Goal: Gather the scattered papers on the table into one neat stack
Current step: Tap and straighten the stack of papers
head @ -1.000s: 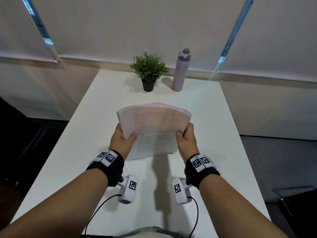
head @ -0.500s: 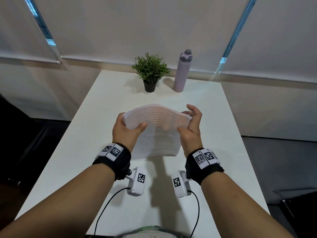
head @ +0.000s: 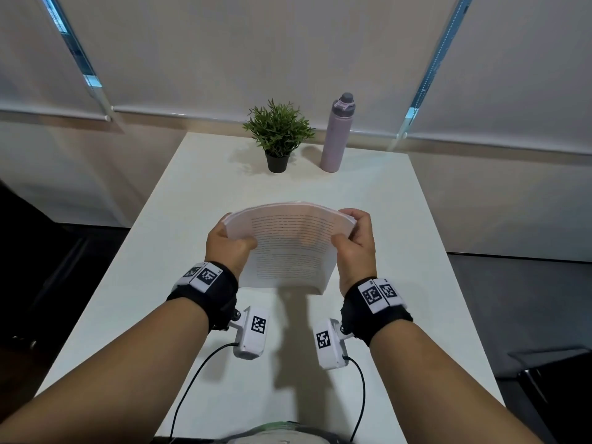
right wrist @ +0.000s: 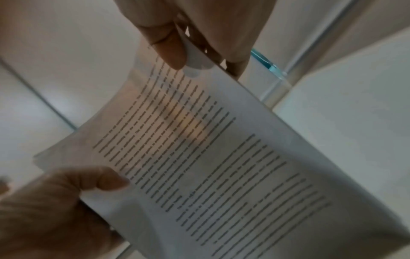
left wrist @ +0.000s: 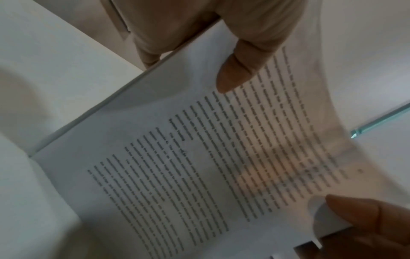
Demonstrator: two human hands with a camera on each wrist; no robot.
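A stack of printed papers [head: 291,248] stands nearly upright over the middle of the white table [head: 400,219], its top edge bowed and its bottom edge low near the tabletop. My left hand [head: 229,248] grips the stack's left side, thumb on the printed front and fingers behind. My right hand [head: 355,248] grips the right side the same way. The left wrist view shows the printed page [left wrist: 199,166] with my left thumb [left wrist: 233,75] on it. In the right wrist view my right thumb [right wrist: 170,52] pinches the page [right wrist: 210,157]. No loose sheets show on the table.
A small potted plant [head: 278,136] and a lilac bottle [head: 336,136] stand at the table's far edge, well beyond the stack. Window blinds hang behind them. The table's left and right edges drop to a dark floor.
The stack tipped from a slanted hold to nearly upright. Both hands slid up toward its top corners. The right fingers, spread half a second ago, now wrap behind the stack again.
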